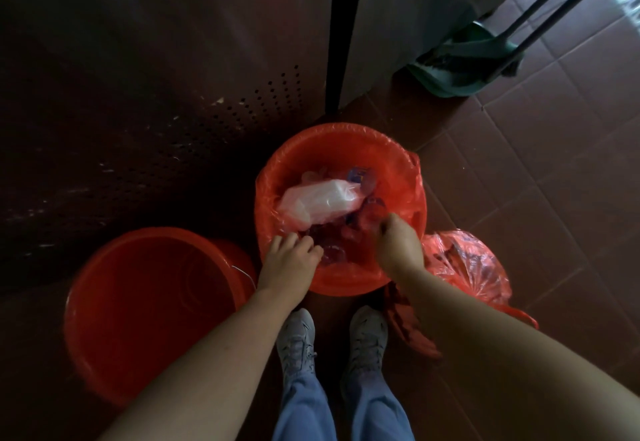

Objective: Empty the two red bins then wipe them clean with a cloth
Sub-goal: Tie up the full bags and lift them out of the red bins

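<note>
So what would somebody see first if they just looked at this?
Probably the round red plastic bin in the middle, lined with a thin red plastic bag and full of rubbish, with a crumpled white plastic bag on top. Both hands reach into it, the left hand and the right hand each gripping that red bag near the front rim. A second red plastic bin, empty, stands to its left.

No legible text anywhere.
</note>
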`<state>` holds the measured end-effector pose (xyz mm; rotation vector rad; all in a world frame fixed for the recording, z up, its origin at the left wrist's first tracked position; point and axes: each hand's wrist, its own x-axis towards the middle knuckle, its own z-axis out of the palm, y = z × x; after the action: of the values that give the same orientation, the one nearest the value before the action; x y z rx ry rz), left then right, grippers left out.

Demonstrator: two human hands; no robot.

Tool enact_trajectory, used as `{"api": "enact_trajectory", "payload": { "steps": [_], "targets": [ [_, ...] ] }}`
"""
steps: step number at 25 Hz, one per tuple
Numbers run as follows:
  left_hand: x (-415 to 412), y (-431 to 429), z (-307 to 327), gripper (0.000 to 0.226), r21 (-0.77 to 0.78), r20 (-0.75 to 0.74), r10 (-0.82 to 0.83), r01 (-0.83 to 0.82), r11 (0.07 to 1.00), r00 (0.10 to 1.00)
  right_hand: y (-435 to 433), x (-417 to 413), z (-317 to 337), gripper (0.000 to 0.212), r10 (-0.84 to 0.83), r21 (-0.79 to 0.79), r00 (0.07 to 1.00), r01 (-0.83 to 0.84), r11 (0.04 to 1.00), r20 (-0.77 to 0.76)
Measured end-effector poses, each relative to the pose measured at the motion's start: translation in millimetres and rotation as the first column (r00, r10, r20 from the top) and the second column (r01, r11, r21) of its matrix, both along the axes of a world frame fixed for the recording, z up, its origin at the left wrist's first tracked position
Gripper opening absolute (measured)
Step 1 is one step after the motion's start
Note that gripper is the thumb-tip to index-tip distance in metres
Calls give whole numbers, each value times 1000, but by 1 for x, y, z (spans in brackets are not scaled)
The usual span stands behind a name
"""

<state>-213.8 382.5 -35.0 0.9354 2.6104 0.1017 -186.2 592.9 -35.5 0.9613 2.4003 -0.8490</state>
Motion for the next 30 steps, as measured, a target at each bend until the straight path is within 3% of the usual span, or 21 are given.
{"api": "enact_trajectory", "payload": {
  "steps": [3,5,8,10,12,14,16,18,21,23,26,30],
  "targets": [
    [-1,-9,1,12,11,-19,17,-17,1000,1000,-34,-9,3,10,327,-76,943,-322,944,64],
    [-4,-17,2,12,7,-39,31,-30,1000,999,-47,-9,5,12,387,-90,918,-380,921,88],
    [-12,-29,6,16,-21,-56,62,-63,998,997,-38,-16,12,18,109,-20,992,-111,994,-64],
    [-18,-33,9,20,-46,-59,123,-126,991,991,-16,-24,15,25,-79,80,987,90,993,-137],
    [-24,-34,10,28,-107,-54,193,-198,974,980,12,-32,15,43,-151,191,984,167,967,-95],
    [-28,-34,10,39,-209,-29,282,-281,937,959,36,-36,11,58,-108,256,993,92,962,49],
    [-30,-33,5,47,-292,24,407,-384,876,913,53,-38,3,53,-35,232,990,2,973,139],
    [-32,-32,-2,48,-295,92,536,-491,820,839,61,-41,-4,32,-65,181,994,47,982,91],
    [-38,-27,-11,42,-228,257,774,-742,630,578,52,-44,-6,20,-152,123,986,160,979,-72],
    [-44,-28,-15,33,-228,307,841,-824,519,445,34,-46,-3,21,-60,107,986,77,991,-154],
    [-52,-31,-7,18,-197,298,864,-860,471,405,3,-46,7,21,97,31,969,-92,995,-227],
    [-66,-15,9,10,-34,316,842,-882,470,437,-26,-38,21,21,238,-11,939,-248,969,-249]
  ]
}}
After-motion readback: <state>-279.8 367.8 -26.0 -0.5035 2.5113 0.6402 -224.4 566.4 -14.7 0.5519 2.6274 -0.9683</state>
